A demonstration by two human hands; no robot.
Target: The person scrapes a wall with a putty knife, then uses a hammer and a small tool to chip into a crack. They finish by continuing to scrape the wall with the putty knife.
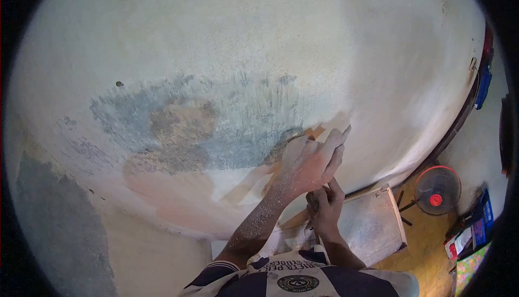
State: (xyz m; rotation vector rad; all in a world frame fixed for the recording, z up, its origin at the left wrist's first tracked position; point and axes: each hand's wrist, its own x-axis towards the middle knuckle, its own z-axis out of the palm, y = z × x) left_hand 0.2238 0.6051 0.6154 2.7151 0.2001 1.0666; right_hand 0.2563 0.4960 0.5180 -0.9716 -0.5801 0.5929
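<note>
My left hand (308, 162), dusted with white powder, is raised against the pale wall (259, 37). Some of its fingers stretch up and right, while the others bend at a small orange-brown piece (315, 132) by the wall; what they grip is mostly hidden. Lower down, my right hand (328, 205) is closed around a dark object (312, 202), too covered to name. A rough blue-grey patch (243, 134) with a brownish spot (184, 123) marks the wall left of my hands.
Below right of my hands is a dusty white panel or box (373, 224) with a wooden edge. A red fan (437, 191) stands on the yellowish floor (427, 243). Blue items (483, 218) and a floral cloth (471, 270) lie at the far right.
</note>
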